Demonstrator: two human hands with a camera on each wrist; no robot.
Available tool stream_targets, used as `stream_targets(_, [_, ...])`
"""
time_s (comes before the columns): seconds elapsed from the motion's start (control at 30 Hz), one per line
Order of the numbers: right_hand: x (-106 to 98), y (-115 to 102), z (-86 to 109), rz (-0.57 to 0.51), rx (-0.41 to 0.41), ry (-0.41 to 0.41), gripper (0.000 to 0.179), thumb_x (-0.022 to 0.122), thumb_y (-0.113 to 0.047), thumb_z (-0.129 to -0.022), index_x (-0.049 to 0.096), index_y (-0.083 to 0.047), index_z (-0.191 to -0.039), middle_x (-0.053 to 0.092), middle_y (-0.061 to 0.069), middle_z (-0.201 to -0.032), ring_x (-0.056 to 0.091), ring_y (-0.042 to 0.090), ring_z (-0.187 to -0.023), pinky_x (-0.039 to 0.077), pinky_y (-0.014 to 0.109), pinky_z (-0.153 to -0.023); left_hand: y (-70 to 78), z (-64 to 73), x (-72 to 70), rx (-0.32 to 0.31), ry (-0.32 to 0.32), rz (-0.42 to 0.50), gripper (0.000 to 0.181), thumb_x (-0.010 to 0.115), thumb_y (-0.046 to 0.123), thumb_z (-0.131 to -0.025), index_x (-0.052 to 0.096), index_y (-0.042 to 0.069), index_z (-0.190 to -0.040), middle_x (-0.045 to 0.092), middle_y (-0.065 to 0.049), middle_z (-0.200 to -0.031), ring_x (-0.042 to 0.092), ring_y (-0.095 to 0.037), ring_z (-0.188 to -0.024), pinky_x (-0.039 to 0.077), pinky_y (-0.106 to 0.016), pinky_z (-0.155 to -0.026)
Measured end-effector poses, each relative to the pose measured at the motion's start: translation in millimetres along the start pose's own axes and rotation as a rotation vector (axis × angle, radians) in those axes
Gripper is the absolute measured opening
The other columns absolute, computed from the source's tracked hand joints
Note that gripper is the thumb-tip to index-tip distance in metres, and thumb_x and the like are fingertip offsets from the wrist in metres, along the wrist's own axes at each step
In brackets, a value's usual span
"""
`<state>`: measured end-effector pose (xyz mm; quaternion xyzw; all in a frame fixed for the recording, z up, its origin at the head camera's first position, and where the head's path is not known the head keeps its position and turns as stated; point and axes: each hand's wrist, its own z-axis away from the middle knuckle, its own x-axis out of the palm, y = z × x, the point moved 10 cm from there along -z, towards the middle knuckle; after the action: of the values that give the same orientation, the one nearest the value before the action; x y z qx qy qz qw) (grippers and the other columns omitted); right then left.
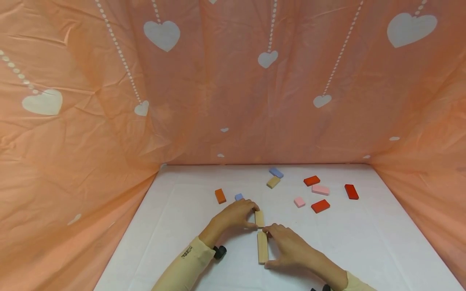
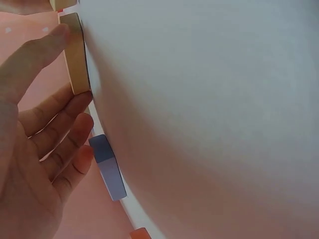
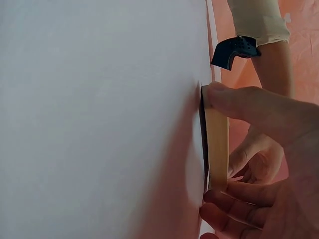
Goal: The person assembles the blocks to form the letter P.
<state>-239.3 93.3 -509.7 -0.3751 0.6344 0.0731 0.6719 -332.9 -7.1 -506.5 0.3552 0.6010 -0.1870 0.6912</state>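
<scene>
Two plain wooden blocks lie end to end on the white table, with a small gap between them in the head view. My left hand (image 1: 236,215) holds the farther wooden block (image 1: 259,219) by its ends, thumb at the near end and fingertips at the far end, as the left wrist view also shows. On the nearer wooden block (image 1: 262,248) my right hand (image 1: 291,247) has its thumb at the near end and fingers at the far end. The right wrist view shows this block (image 3: 218,144) spanned lengthwise. A blue block (image 2: 110,172) lies just beyond the left fingers.
An orange block (image 1: 220,196) lies left of the blue one. Farther back are another blue block (image 1: 276,172) and a wooden block (image 1: 273,182). Red blocks (image 1: 320,206) and pink blocks (image 1: 320,190) are scattered at the right. An orange curtain (image 1: 233,101) surrounds the table (image 1: 182,210).
</scene>
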Motion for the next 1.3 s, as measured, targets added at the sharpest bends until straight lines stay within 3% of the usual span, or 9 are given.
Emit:
stream_targets(0.17, [-2.2, -2.5, 1.3, 0.025, -0.011, 0.012, 0.091, 0.093, -0.063, -0.074, 0.061, -0.006, -0.137, 0.064, -0.001, -0.123, 0.06, 0.017, -0.108, 0.057, 0.044, -0.096, -3.3, -0.1, 2.1, -0.018, -0.006, 0.025, 0.055, 0.09, 0.038, -0.089, 0.071, 0.012, -0.133, 0.071, 0.001, -0.128, 0.064, -0.016, -0.12, 0.051, -0.029, -0.109])
stream_targets(0.43, [-2.2, 3.4, 9.4, -0.052, -0.004, 0.015, 0.087, 0.095, -0.056, -0.076, 0.061, -0.006, -0.138, 0.067, -0.004, -0.119, 0.063, 0.012, -0.108, 0.057, 0.04, -0.097, -7.0, 2.8, 2.8, -0.037, -0.004, 0.088, 0.044, 0.084, 0.035, -0.096, 0.071, 0.012, -0.13, 0.071, 0.001, -0.125, 0.064, -0.015, -0.118, 0.052, -0.03, -0.106])
stream_targets(0.67, [-4.2, 1.5, 13.7, -0.061, -0.03, 0.05, 0.074, 0.095, -0.047, -0.08, 0.063, -0.008, -0.134, 0.069, -0.004, -0.121, 0.064, 0.013, -0.111, 0.056, 0.041, -0.101, -7.8, 2.9, 4.1, -0.053, 0.007, 0.069, 0.042, 0.084, 0.036, -0.095, 0.072, 0.013, -0.128, 0.071, 0.003, -0.121, 0.065, -0.014, -0.116, 0.053, -0.03, -0.104])
stream_targets(0.9, [-3.4, 1.8, 11.1, -0.04, -0.012, 0.044, 0.074, 0.095, -0.048, -0.079, 0.064, -0.01, -0.134, 0.069, -0.005, -0.12, 0.064, 0.012, -0.109, 0.056, 0.043, -0.1, -4.5, 2.1, 3.3, -0.039, 0.01, 0.053, 0.042, 0.085, 0.036, -0.094, 0.072, 0.014, -0.127, 0.071, 0.003, -0.121, 0.065, -0.015, -0.115, 0.052, -0.031, -0.105])
stream_targets(1.13, [-4.8, -1.7, 10.7, -0.025, -0.053, 0.077, 0.071, 0.096, -0.042, -0.079, 0.065, -0.01, -0.133, 0.068, -0.008, -0.115, 0.06, 0.008, -0.103, 0.056, 0.037, -0.093, -3.8, 0.8, 5.4, -0.06, -0.008, 0.057, 0.042, 0.085, 0.037, -0.095, 0.073, 0.015, -0.129, 0.071, 0.004, -0.122, 0.065, -0.012, -0.114, 0.052, -0.03, -0.106])
stream_targets(1.3, [-4.6, -1.8, 11.7, -0.017, -0.049, 0.07, 0.071, 0.095, -0.043, -0.08, 0.066, -0.011, -0.136, 0.071, -0.007, -0.121, 0.059, 0.01, -0.105, 0.055, 0.038, -0.094, -2.3, 0.3, 6.4, -0.056, -0.015, 0.049, 0.042, 0.084, 0.037, -0.095, 0.072, 0.015, -0.129, 0.07, 0.003, -0.123, 0.065, -0.013, -0.118, 0.051, -0.031, -0.108])
